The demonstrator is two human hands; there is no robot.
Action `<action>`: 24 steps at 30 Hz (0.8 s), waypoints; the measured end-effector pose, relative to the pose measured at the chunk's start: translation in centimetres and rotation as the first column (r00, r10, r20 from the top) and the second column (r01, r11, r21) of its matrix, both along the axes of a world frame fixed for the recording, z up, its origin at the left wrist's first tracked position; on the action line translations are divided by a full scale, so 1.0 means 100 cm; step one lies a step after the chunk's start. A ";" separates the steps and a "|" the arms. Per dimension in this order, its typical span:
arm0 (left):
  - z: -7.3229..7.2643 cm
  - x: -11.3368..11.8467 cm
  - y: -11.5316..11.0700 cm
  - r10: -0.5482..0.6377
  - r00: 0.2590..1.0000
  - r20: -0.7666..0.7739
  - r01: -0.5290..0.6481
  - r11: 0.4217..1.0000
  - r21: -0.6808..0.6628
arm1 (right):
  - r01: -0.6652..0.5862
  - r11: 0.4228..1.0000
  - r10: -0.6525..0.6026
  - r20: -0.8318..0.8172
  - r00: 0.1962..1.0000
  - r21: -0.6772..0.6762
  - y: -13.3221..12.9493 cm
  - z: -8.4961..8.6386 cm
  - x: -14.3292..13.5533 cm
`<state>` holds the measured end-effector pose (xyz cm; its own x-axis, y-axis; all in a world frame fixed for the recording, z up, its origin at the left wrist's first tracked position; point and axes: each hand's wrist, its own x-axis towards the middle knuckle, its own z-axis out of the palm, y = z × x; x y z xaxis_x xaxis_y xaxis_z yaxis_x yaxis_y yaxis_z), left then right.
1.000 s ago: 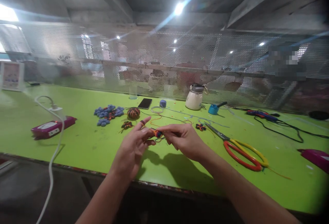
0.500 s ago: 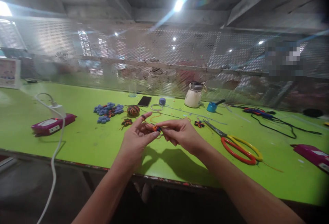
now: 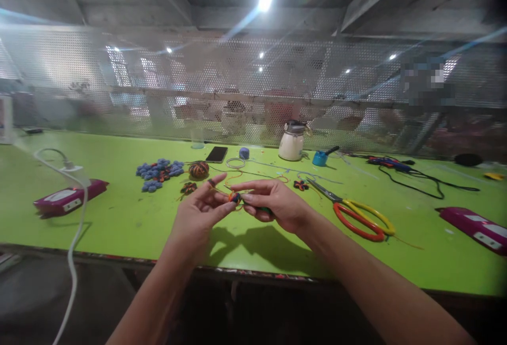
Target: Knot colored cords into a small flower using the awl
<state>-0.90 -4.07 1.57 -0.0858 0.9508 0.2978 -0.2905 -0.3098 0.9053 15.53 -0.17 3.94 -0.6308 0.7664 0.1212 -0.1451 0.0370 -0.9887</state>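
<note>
Between the fingertips of my left hand [image 3: 202,208] is a small orange and dark blue yarn piece [image 3: 235,197]; yarn runs over its raised index finger. My right hand [image 3: 273,201] is closed on a thin tool with a green handle [image 3: 264,210], its tip at the yarn piece. A multicoloured yarn ball [image 3: 198,169] and a dark red yarn flower [image 3: 189,188] lie beyond my left hand. Another small flower [image 3: 301,185] rests by the tips of the large scissors [image 3: 358,218], which have red and yellow handles.
Blue crocheted flowers [image 3: 158,171] lie at the left, near a purple power strip [image 3: 71,198] with a white cable. Farther back are a phone [image 3: 216,154], blue yarn [image 3: 244,153], a pale jar [image 3: 291,143] and a blue pot [image 3: 320,158]. Another purple strip [image 3: 473,227] sits right.
The view has shifted slightly right. My right hand has turned a little, so the green handle now shows, and the yarn piece between my hands is more visible.
</note>
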 end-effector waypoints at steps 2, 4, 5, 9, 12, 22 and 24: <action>-0.001 -0.001 0.001 -0.058 0.996 0.075 0.062 0.997 -0.053 | 0.004 1.000 -0.004 0.001 1.000 -0.005 -0.001 0.002 0.000; -0.001 -0.001 0.000 -0.092 0.988 0.125 0.102 0.992 -0.070 | 0.021 1.000 -0.021 0.003 1.000 -0.008 -0.001 0.003 0.001; 0.000 -0.001 0.000 -0.096 0.986 0.134 0.106 0.992 -0.066 | 0.031 0.999 -0.031 0.002 1.000 -0.007 -0.001 0.003 0.001; 0.003 0.003 -0.004 -0.023 0.996 0.089 0.023 1.000 -0.005 | 0.057 0.998 -0.057 -0.017 0.998 0.002 0.000 0.002 0.001; 0.007 0.007 -0.007 0.056 0.998 0.041 -0.059 0.997 0.054 | 0.045 0.999 -0.044 -0.042 0.998 0.020 0.001 0.002 0.001; 0.012 0.009 -0.018 0.104 0.995 0.008 -0.104 0.992 0.077 | 0.002 0.999 0.002 -0.091 0.996 0.047 0.001 0.000 0.003; 0.012 0.009 -0.019 0.109 0.994 0.008 -0.110 0.990 0.084 | -0.010 0.998 0.015 -0.095 0.995 0.054 0.001 -0.001 0.003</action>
<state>0.03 -5.96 2.78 -0.1892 0.9073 0.3755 -0.2537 -0.4146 0.8739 15.85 -0.10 3.83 -0.6238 0.7494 0.2220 -0.2397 0.0869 -0.9670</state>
